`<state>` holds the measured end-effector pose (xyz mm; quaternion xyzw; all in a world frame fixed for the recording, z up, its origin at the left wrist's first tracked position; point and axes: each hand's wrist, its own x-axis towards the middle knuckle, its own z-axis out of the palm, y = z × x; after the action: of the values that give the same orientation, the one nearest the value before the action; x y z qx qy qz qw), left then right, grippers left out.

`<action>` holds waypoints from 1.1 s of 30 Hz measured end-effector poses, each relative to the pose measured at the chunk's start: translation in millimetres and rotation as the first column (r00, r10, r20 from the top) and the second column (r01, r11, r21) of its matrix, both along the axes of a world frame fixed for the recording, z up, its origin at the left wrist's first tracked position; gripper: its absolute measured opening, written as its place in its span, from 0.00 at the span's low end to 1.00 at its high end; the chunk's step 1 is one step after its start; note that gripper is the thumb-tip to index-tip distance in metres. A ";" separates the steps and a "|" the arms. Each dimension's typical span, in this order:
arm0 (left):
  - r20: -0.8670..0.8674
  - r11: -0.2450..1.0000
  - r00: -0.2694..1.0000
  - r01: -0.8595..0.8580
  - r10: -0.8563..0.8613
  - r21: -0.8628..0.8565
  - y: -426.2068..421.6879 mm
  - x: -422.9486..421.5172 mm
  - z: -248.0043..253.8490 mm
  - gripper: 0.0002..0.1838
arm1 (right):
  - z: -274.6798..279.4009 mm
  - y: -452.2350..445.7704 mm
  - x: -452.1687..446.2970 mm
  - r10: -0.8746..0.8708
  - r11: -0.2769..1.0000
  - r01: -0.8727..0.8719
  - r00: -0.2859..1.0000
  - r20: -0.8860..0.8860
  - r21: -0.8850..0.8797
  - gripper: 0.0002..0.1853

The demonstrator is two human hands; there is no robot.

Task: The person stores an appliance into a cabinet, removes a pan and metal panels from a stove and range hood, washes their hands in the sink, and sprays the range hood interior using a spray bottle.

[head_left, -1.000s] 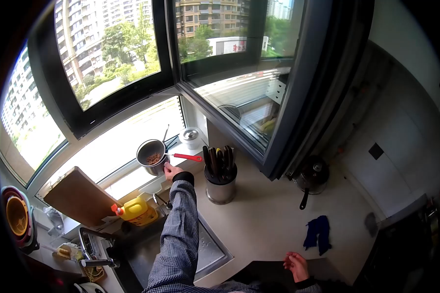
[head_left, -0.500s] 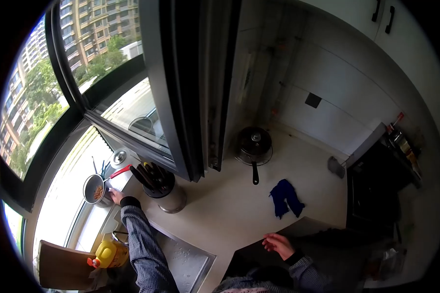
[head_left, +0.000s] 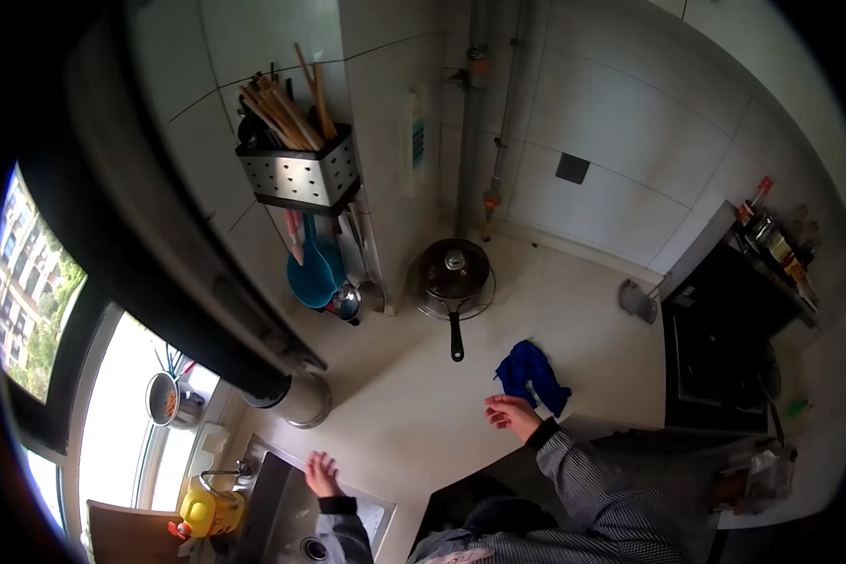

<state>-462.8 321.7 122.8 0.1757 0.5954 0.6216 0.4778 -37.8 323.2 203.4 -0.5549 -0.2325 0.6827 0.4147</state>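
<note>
My left hand point(head_left: 322, 475) is raised over the sink point(head_left: 373, 517), fingers loosely curled and apart, holding nothing. My right hand point(head_left: 511, 415) hovers by the counter's front edge, just below a crumpled dark blue cloth point(head_left: 533, 374); its fingers are stretched out and hold nothing. A small saucepan point(head_left: 187, 410) with brown pieces inside stands on the windowsill, away from both hands. Farther back on the counter sits a lidded black pan point(head_left: 454, 273) on a wire ring, its handle pointing toward me.
A dark window frame point(head_left: 174, 235) crosses the left side, partly hiding a metal knife holder point(head_left: 303, 402). On the wall hangs a utensil rack point(head_left: 301, 179) with a blue ladle point(head_left: 315, 273). A yellow bottle point(head_left: 211, 512) stands beside the sink; a black stove point(head_left: 719, 362) is at right.
My left hand has left the saucepan on the sill and come right, over the sink. My right hand has moved up toward the blue cloth. The view has shifted, revealing the wall rack.
</note>
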 end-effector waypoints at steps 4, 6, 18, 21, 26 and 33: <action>0.109 0.930 0.937 0.344 -0.332 -0.131 -23.2 101.7 4.1 0.16 | -31.0 66.9 31.4 -0.101 0.993 0.092 0.985 -0.141 -0.071 0.14; 0.223 0.855 0.851 0.507 -0.476 -0.107 -6.0 153.0 16.9 0.20 | -56.4 104.5 44.5 -0.203 0.975 0.164 0.933 -0.298 -0.148 0.19; -0.257 0.865 0.828 0.497 -0.498 -0.072 184.2 316.0 -32.4 0.24 | -115.3 276.3 70.5 -0.552 0.833 0.463 0.668 -0.499 -0.302 0.26; -0.492 0.861 0.738 0.506 -0.461 -0.049 220.0 291.7 -53.9 0.22 | -98.5 274.5 87.0 -0.587 0.806 0.501 0.603 -0.540 -0.316 0.31; -0.371 0.911 0.848 0.413 -0.378 0.016 262.0 270.5 -38.4 0.33 | -128.6 194.3 107.3 -0.093 0.898 -0.056 0.945 0.312 0.437 0.36; -0.012 0.879 0.899 0.424 -0.437 -0.216 154.4 263.7 -24.3 0.35 | -114.6 10.9 158.7 -0.046 0.608 -0.793 -0.002 0.999 0.027 0.33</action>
<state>-199.1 476.1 98.5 0.2712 0.6173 0.4284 0.6015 120.9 334.1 88.8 -0.5807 -0.8005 0.1192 0.0883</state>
